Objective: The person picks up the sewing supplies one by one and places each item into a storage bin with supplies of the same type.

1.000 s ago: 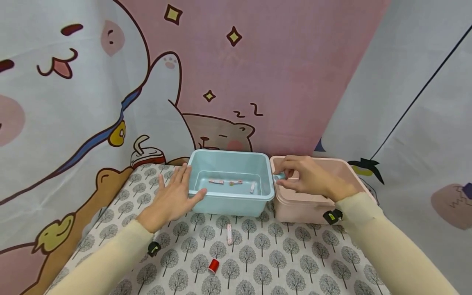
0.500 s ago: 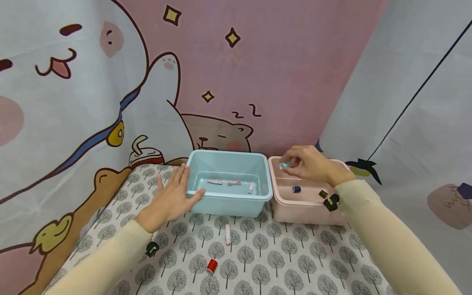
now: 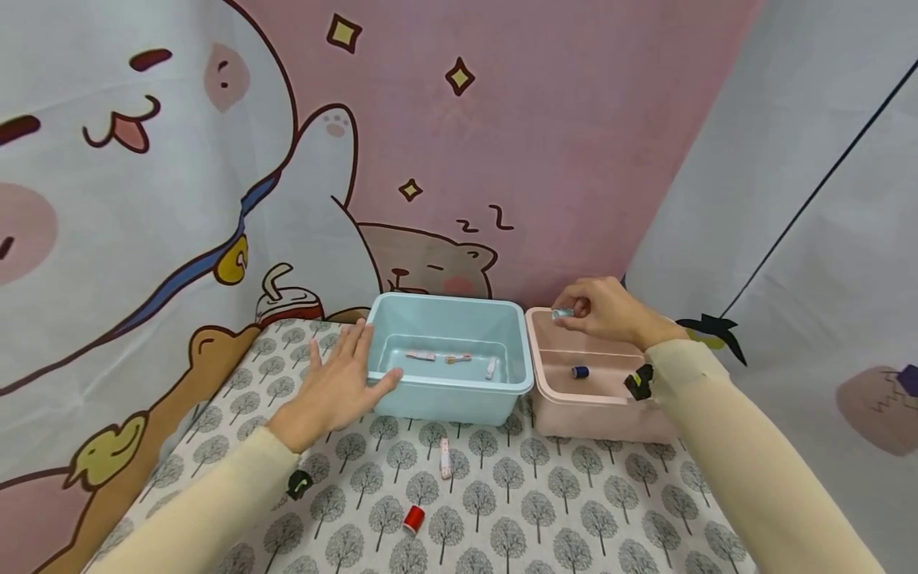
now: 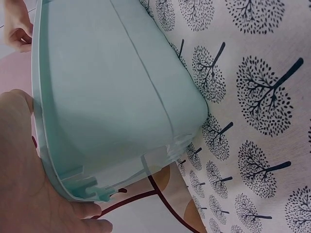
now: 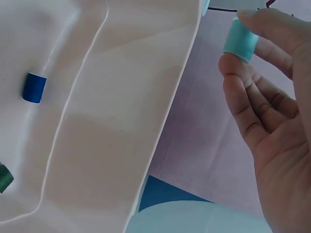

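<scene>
Pink and white printed cloth point(image 3: 574, 143) with cartoon animals fills the upper part of the head view, and below it a white tablecloth with grey trees point(image 3: 559, 506) covers the table. At right of centre, the right hand point(image 3: 610, 309) pinches a mint-green cylindrical thread spool point(image 5: 241, 40) between thumb and fingers, near the back left corner of a pale pink plastic bin point(image 3: 595, 418). Inside this bin lie a dark blue spool point(image 5: 34, 88) and a green spool point(image 5: 5, 177); the right sleeve point(image 3: 746, 438) and wrist hide the bin's right part. Just beside it, in the middle, stands a light blue plastic bin point(image 3: 445, 405) with three small pink-and-white strips point(image 3: 420, 355). The left hand point(image 3: 333, 387), its fingers straight and apart, touches this bin's left front corner. Lower in the frame lie another pink-and-white strip point(image 3: 445, 458) and a red spool point(image 3: 413, 519).
</scene>
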`<state>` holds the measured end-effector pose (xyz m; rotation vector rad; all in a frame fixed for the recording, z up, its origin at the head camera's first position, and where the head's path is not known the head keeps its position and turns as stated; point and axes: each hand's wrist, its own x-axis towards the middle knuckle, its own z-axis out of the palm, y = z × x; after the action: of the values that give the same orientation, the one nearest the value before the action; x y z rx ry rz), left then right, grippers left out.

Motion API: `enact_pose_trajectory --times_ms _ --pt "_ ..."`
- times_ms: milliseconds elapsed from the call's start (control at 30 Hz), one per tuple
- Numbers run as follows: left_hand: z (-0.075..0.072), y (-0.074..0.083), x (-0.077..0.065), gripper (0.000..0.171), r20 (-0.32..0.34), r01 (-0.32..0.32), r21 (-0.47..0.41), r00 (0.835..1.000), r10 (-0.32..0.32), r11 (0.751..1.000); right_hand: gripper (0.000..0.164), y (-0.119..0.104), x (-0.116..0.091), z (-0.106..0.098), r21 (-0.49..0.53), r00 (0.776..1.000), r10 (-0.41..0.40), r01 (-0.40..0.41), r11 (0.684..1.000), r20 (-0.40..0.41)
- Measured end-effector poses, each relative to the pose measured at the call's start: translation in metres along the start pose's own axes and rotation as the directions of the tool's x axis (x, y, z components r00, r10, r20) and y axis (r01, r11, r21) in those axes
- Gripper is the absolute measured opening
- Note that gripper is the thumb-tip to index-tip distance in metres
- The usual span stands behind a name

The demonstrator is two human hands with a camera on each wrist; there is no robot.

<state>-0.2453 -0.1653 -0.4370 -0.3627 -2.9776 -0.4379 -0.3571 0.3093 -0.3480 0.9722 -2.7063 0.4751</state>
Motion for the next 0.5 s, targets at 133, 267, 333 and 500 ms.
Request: enact_pose_trajectory --times_ms 133,267,333,500 --pt "0.000 0.001 0.001 0.115 0.002 -0.001 0.007 1.000 0.001 1.000 0.013 0.005 0.002 0.002 -0.006 0.999 0.051 -0.050 0.999 0.010" --pt "-0.001 0.002 0.002 0.115 0.007 0.004 0.001 1.000 -0.004 1.000 0.012 0.008 0.006 0.002 -0.028 0.996 0.085 -0.084 0.996 0.009" --pt "-0.001 0.003 0.003 0.115 0.009 0.006 -0.002 1.000 -0.006 1.000 0.012 0.009 0.006 0.002 -0.037 0.996 0.094 -0.094 0.995 0.008" --pt "0.001 0.002 0.003 0.115 0.013 0.012 0.001 1.000 -0.012 1.000 0.012 0.013 0.007 0.003 -0.042 0.993 0.114 -0.113 0.993 0.019"
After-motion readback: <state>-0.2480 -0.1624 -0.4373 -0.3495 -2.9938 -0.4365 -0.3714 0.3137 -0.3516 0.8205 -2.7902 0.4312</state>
